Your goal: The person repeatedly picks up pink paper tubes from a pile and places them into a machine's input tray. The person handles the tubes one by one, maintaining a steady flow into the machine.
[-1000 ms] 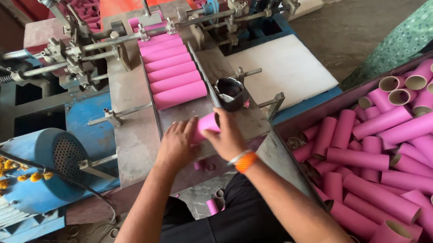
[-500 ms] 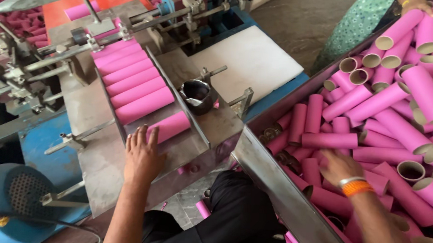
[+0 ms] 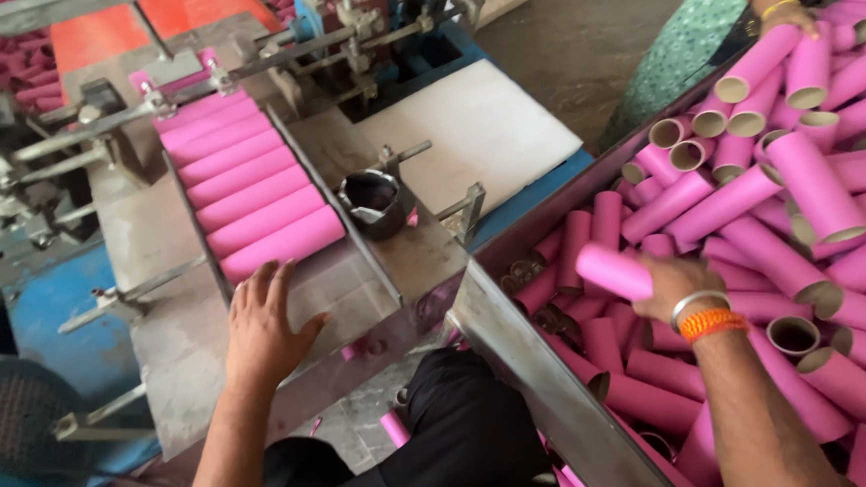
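My left hand (image 3: 266,322) lies flat with fingers spread on the grey metal feed tray (image 3: 351,279), just below the lowest of a row of pink cardboard tubes (image 3: 255,198). My right hand (image 3: 673,285), with an orange band and a metal bangle on the wrist, is over the bin at the right and grips one pink tube (image 3: 612,271) lifted from the pile (image 3: 807,196).
A metal-walled bin (image 3: 555,376) holds several loose pink tubes. A small dark cup (image 3: 372,202) stands beside the tray. Machine rods and clamps (image 3: 346,28) run across the top. Another person in green cloth (image 3: 680,58) stands at the far right. A blue motor (image 3: 12,408) sits lower left.
My right hand left the tray, swung right into the bin and closed on a pink tube. The tube at the tray's end now lies in line with the row. My left hand stays on the tray.
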